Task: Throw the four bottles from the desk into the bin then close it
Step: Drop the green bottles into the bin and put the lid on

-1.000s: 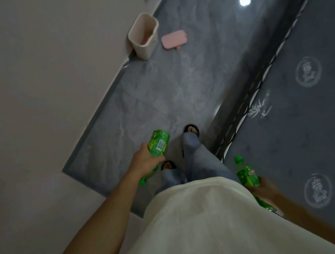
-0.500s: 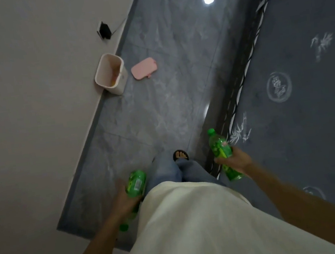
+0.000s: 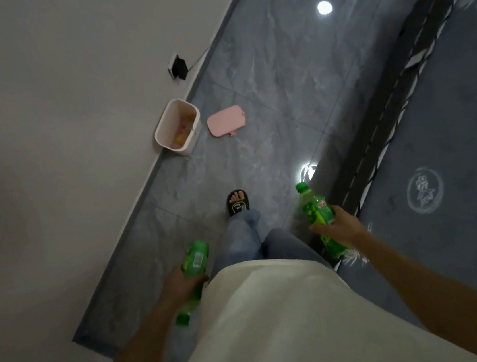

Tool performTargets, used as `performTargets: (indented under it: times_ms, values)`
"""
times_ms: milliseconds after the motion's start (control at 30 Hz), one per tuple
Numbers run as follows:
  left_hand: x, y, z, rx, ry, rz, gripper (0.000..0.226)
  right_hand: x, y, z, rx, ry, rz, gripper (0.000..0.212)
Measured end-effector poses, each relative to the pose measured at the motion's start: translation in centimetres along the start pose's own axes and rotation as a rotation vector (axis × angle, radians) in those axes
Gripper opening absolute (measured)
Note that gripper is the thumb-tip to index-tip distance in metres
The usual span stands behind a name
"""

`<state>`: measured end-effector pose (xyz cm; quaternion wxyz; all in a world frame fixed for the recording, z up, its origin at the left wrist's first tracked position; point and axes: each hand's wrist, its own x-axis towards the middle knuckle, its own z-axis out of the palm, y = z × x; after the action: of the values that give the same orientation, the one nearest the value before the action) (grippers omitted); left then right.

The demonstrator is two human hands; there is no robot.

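**Two bottles in hand, bin ahead with its lid off**

The bin [image 3: 178,126], a pale open tub, stands against the wall left of centre in the upper half of the frame, some orange and yellow rubbish showing inside. Its pink lid [image 3: 226,121] lies flat on the grey floor just beside it, to the right.

Low in the frame, well apart from the bin, the left hand [image 3: 180,281] is wrapped round the middle of a green bottle [image 3: 194,261] held cap-down, and the right hand [image 3: 337,228] is closed round a second green bottle [image 3: 316,212] with its cap pointing up the frame. A sandalled foot [image 3: 237,203] steps between hands and bin.

The step, as I judge it, is carrying these two to the bin. The mouth looks narrow, so it seems wiser to get directly above it and drop each bottle end-first, one at a time, rather than toss from here. The lid should stay off: whether other bottles are already inside cannot be told.
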<state>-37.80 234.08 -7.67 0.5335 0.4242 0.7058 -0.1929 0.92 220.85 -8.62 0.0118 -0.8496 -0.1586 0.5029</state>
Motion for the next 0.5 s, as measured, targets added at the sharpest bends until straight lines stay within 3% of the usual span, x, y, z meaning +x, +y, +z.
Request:
performTargets:
  times_ms: [200,367,500]
  values:
    - [3.5,12.0,-3.2,0.044,-0.030,0.142,0.055,1.5,-0.9,-3.9,-0.118,-0.002,0.105,0.087]
    - [6.6,20.0,-4.4,0.095,0.047,0.181,0.077,4.4,-2.4,-8.6,-0.157,-0.044,0.143,0.084]
    - [8.2,23.8,-4.1,-0.002,0.045,0.172,0.072,8.4,-5.8,-13.3,-0.250,-0.087,0.110,0.084]
